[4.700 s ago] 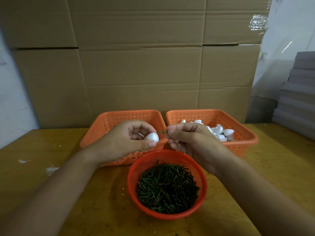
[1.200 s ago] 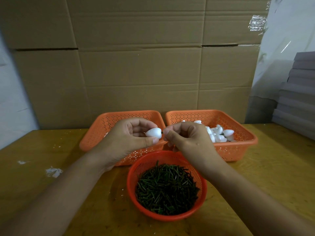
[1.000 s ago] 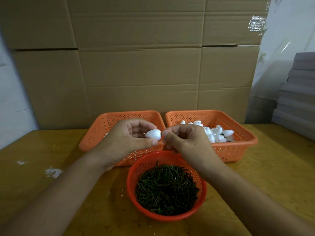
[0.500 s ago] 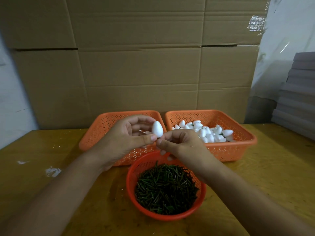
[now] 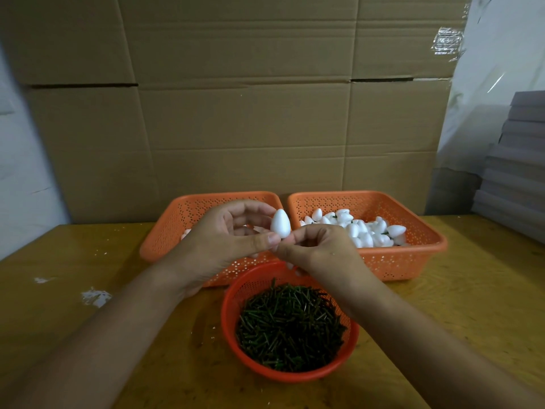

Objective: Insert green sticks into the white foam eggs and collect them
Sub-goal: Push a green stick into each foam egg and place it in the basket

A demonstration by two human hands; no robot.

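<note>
A white foam egg [image 5: 280, 223] stands upright, pointed end up, between both hands above the baskets. My left hand [image 5: 227, 240] holds it, thumb against its lower side and fingers curled behind. My right hand [image 5: 318, 249] pinches right under the egg's base, where the green stick sits hidden by the fingertips. Just below, a round red basket [image 5: 228, 308] is full of loose green sticks [image 5: 290, 323]. The right orange basket [image 5: 413, 261] holds several white eggs [image 5: 365, 231], some with green stems.
A left orange basket [image 5: 174, 228], mostly behind my left hand, shows a little white [image 5: 185, 233] inside. White foam crumbs [image 5: 95, 298] lie on the wooden table [image 5: 472, 305] at the left. A cardboard wall [image 5: 236, 128] stands behind the baskets, and stacked grey boards [image 5: 519, 160] rise at the right.
The egg lay sideways with the stick showing between the hands. The stick has gone in, and the egg has been turned upright and raised slightly. Both hands stayed close together.
</note>
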